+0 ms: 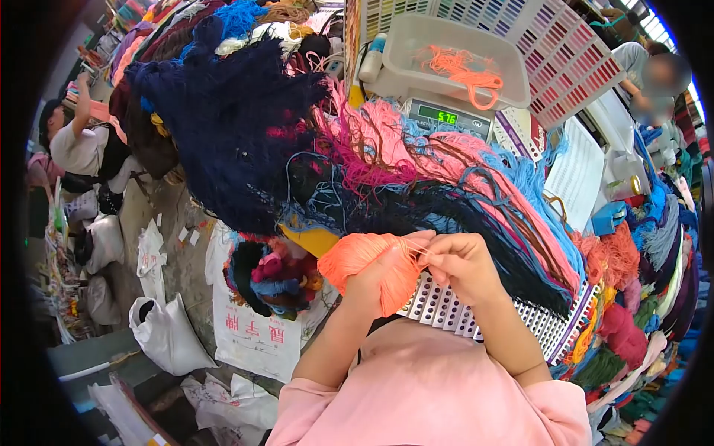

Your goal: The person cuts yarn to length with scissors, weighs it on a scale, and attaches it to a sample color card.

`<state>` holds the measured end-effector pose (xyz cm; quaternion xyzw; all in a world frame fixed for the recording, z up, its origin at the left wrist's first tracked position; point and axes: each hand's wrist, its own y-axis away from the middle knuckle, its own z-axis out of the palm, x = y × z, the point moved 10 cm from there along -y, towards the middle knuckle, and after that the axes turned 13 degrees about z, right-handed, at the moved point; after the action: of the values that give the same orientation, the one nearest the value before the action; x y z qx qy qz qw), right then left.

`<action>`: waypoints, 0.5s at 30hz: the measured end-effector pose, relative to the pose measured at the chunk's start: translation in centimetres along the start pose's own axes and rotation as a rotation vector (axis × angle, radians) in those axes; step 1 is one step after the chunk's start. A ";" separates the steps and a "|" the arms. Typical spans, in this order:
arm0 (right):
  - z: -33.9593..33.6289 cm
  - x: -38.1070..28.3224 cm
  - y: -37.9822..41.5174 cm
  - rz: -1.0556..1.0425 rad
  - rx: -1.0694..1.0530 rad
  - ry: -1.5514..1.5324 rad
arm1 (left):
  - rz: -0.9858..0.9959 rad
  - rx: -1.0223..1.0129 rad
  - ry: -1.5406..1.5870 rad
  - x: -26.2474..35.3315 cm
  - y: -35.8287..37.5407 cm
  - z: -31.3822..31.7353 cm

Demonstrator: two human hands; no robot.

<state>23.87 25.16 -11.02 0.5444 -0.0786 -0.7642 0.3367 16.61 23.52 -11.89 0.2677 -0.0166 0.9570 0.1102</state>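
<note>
A hank of bright orange thread [351, 256] is looped over my left hand [367, 284], whose palm and fingers are partly covered by it. My left fingertips come out at the hank's right end. There my right hand [462, 262] pinches a few thin orange strands, with thumb and forefinger pressed together. Just beyond both hands lies a thick heap of loose threads, with navy thread [223, 126] on the left and pink thread [513, 223] and light blue thread on the right. Punched white cards [446, 311] lie under my right forearm.
Behind the heap, a scale [454, 119] reading 5.76 carries a clear plastic tub [401, 63] with orange thread inside. A colour-filled white basket [550, 67] stands behind. White sacks [171, 334] lie on the floor at left. Two other people [78, 145] sit at far left and far right.
</note>
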 end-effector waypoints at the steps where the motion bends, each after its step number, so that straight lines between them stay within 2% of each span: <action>1: 0.2 0.0 0.0 0.020 -0.023 -0.044 | -0.005 0.004 0.015 0.2 0.0 0.2; 3: 0.3 0.1 0.0 0.025 -0.050 -0.119 | -0.016 0.011 0.046 0.5 0.1 0.6; 9: 0.9 -0.2 0.1 0.068 -0.048 -0.074 | -0.005 -0.033 0.080 0.6 0.2 0.8; 12: 1.1 -0.1 0.1 0.059 0.056 0.100 | 0.006 0.009 0.061 0.6 0.4 0.6; 15: 0.8 0.1 0.0 0.027 0.048 0.255 | 0.007 -0.025 0.080 0.3 0.4 0.6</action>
<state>23.11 24.90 -10.80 0.6441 -0.0606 -0.6821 0.3409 16.54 23.12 -11.17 0.2279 -0.0252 0.9671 0.1106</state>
